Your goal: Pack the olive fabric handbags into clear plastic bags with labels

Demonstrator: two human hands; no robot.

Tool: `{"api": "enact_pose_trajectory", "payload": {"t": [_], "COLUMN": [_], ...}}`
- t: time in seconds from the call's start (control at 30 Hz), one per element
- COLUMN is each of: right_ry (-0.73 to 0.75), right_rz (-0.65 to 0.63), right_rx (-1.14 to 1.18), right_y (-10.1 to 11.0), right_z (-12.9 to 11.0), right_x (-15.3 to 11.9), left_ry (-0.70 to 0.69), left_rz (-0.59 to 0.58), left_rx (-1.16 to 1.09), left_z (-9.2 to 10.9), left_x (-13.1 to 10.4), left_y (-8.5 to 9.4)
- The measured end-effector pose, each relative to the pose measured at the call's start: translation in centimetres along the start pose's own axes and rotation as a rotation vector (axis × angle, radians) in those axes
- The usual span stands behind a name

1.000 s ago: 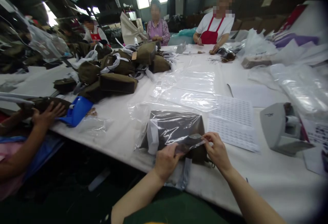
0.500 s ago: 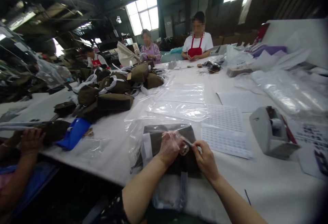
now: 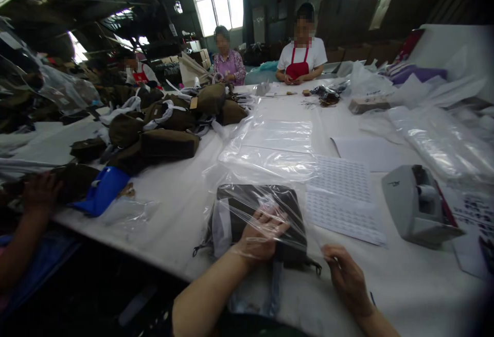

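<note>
A dark olive fabric bag (image 3: 243, 206) lies flat before me at the table's front edge, its pale straps partly showing and one hanging toward me. Clear film of a plastic bag (image 3: 299, 208) covers its upper face. My left hand (image 3: 260, 234) rests on the fabric bag with fingers stretched out; film runs over the hand, which seems to be inside the plastic. Off to the right, my right hand (image 3: 345, 272) pinches the edge of the plastic bag between thumb and fingers.
Flat clear bags (image 3: 276, 144) lie beyond, beside printed sheets (image 3: 343, 198) and a grey tape dispenser (image 3: 419, 208). Dark bags (image 3: 170, 144) are piled left, near a blue object (image 3: 102, 190) and a co-worker's hand (image 3: 40, 190). Two people stand across the table (image 3: 173, 188).
My left hand has flattened out on the fabric bag, leaving the metal clasp area. My right hand has moved right and toward me, drawing the plastic across the bag.
</note>
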State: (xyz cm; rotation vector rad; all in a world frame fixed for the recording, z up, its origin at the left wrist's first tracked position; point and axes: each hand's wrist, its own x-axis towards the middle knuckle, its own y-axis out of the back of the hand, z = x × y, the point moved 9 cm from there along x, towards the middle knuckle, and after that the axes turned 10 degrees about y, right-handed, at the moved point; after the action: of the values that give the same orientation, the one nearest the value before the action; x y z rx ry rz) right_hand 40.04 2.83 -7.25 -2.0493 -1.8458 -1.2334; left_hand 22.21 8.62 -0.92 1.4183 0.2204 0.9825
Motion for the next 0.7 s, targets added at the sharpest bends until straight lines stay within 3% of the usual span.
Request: {"api": "enact_pose_trajectory", "payload": {"t": [0.13, 0.33, 0.47, 0.57, 0.7], "right_ry": [-0.045, -0.263, -0.357, -0.365, -0.374], "right_rz": [-0.043, -0.127, -0.188, -0.182, -0.198], "right_rx": [-0.033, -0.047, -0.13, -0.175, -0.153], "right_y": [-0.2, -2.6, -3.0, -2.7, -3.2], "right_z": [0.4, 1.6, 2.6, 2.5, 1.7], "right_x": [-1.9, 0.2, 0.3, -0.5, -1.5], "left_ry": [-0.167, 0.172, 0.065, 0.123, 0.13], "left_rz": [-0.103, 0.026, -0.088, -0.16, -0.143], "left_rx": [-0.093, 0.065, 0.054, 0.075, 0.104], "left_z": [0.4, -1.5, 0.8, 1.9, 3.3], "left_x": [0.0, 0.1, -0.4, -0.9, -1.0], "left_y": [0.3, 2.3, 0.6, -0.9, -2.4]}}
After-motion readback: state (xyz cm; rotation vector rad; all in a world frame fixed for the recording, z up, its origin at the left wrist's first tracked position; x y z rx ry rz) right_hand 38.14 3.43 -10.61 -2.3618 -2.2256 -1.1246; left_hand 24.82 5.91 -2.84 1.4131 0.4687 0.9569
